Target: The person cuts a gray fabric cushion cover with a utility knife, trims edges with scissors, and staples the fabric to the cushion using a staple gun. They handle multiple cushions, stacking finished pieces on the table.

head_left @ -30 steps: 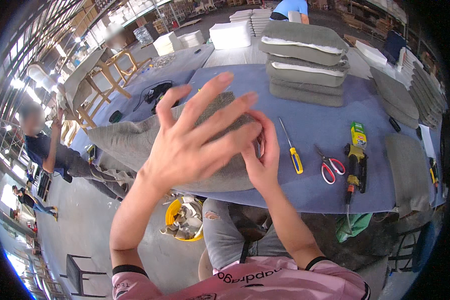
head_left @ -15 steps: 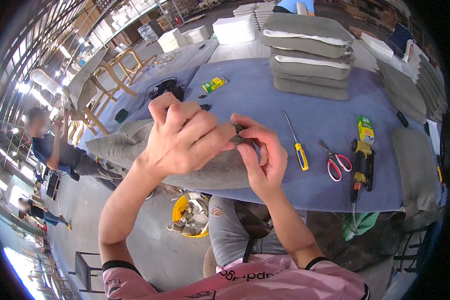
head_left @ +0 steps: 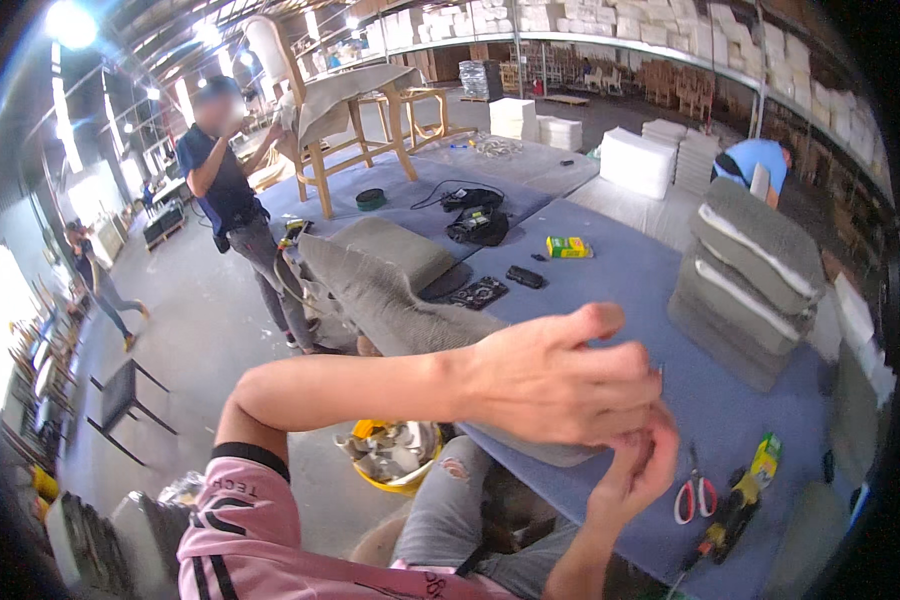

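One grey fabric piece (head_left: 400, 300) stretches across the near side of the blue bench (head_left: 620, 275), its long body running under my left forearm and its right end lying just below where my fingers meet. My left hand (head_left: 570, 388) is bent at the knuckles, back toward me, its fingers curled down against the right hand (head_left: 640, 468). My right hand comes up from below, fingers bent inward, and the two press close together at the fingers. I cannot tell whether I pinch anything between them, because the left one covers the spot.

To the right of my right hand lie the red-handled scissors (head_left: 697, 482), with a yellow and black tool (head_left: 738, 505) beside them and a green and yellow box (head_left: 767, 460) near its upper end. Farther back stands a stack of grey cushions (head_left: 745, 268) with white bands showing. Beyond the fabric I see a small black object (head_left: 525, 277) and another green and yellow box (head_left: 568, 247). Below the bench edge, a yellow bucket (head_left: 402, 486) holds pale scraps (head_left: 390, 450). Off to my left, a co-worker (head_left: 225, 185) stands beside a cloth-draped wooden frame (head_left: 316, 175).
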Demonstrator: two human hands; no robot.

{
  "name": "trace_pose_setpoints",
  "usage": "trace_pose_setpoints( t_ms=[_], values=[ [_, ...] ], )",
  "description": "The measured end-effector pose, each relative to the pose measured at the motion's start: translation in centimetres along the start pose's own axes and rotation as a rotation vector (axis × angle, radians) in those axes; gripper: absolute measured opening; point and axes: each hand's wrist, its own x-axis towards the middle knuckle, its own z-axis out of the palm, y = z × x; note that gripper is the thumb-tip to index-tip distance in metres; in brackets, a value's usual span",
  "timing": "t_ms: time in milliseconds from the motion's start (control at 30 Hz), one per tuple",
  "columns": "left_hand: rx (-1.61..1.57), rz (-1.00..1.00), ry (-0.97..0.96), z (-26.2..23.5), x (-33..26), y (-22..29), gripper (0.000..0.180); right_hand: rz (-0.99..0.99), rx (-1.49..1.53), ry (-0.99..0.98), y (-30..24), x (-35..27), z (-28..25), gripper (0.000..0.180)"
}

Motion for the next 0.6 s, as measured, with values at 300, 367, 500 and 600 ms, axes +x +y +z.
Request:
trace_pose_setpoints(
  t_ms=[300, 367, 500, 600],
  values=[
    [-0.363, 0.060, -0.148, -1.8, 2.0, -1.0, 0.016, -0.019, -0.075, 0.070, -2.4, -2.7, 1.3, 0.041],
    [-0.515, 0.050, -0.184, -0.7, 2.2, -1.6, 0.020, -0.039, -0.111, 0.116, -1.8, -3.3, 1.0, 0.038],
    [-0.893, -0.048, -0.485, 1.3, 2.6, -3.5, 0.030, -0.133, -0.223, 0.132, -0.5, -2.6, 0.4, 0.032],
    [-1.229, -0.243, -0.708, 3.5, 2.0, -4.3, 0.036, -0.105, -0.189, 0.135, -2.0, -1.2, 1.2, 0.032]
  ],
)
